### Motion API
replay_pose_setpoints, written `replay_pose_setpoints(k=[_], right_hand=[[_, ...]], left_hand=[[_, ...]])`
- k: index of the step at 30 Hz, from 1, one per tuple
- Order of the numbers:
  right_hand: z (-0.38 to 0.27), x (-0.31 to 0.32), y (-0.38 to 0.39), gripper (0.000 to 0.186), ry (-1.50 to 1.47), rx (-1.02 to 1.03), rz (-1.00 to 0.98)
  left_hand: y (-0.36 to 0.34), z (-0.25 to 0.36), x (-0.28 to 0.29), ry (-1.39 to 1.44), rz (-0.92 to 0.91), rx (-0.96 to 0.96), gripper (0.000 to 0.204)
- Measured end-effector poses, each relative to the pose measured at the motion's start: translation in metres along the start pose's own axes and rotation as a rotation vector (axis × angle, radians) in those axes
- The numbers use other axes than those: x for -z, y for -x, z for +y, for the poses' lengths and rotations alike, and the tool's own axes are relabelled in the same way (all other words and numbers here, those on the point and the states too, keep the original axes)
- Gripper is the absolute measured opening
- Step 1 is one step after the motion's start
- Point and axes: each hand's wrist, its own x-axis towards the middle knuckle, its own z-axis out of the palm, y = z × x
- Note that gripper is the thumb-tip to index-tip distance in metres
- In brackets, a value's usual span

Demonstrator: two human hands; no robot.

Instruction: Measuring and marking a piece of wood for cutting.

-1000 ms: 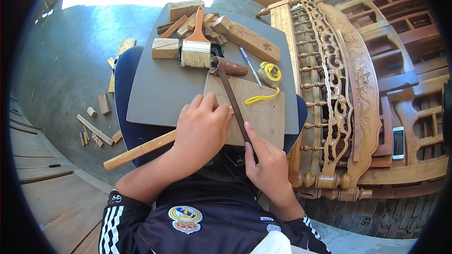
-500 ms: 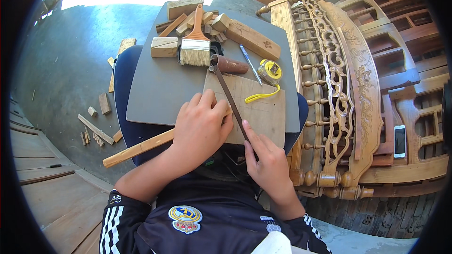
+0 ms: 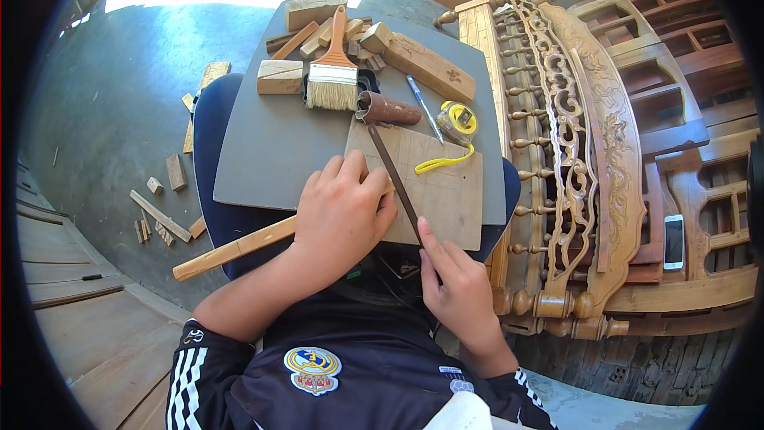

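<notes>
A: ok what's each hand actually doing here?

B: left hand (image 3: 344,211) is curled shut over a wooden stick (image 3: 235,249), gripping it close to one end. most of the stick sticks out to the left, slanting down past the edge of the grey tabletop (image 3: 263,163). only a tiny bit of the other end peeks out by the fingertips.

A: and the right?

B: right hand (image 3: 460,277) has the near end of a long dark strip (image 3: 392,167) pinched, index finger laid along it, thumb alongside, the rest folded in. strip angles up and left across a flat board (image 3: 450,203), tip just beside a brown roll (image 3: 394,111). can't tell if it's touching the stick tbh, they're right next to each other.

A: what else is on there?

B: wide paintbrush (image 3: 332,84) up near the wood offcuts (image 3: 318,37), then a pen (image 3: 424,110) and a yellow tape measure (image 3: 458,121) right of the roll. oh and a phone (image 3: 673,242) way off right, on the carved furniture side.
</notes>
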Motion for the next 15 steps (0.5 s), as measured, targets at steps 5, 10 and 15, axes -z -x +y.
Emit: replay_pose_setpoints(k=[5,10,15], right_hand=[[-0.003,0.006,0.010,0.065,-0.010,-0.015,0.005],[0.000,0.002,0.000,0.065,0.004,-0.003,0.002],[0.002,-0.003,-0.007,0.066,-0.011,0.009,0.011]], left_hand=[[0.000,0.000,0.000,-0.003,0.001,-0.007,0.014],[-0.001,0.001,0.000,0.003,-0.009,-0.015,0.013],[-0.002,0.001,0.001,0.021,-0.008,-0.016,0.014]])
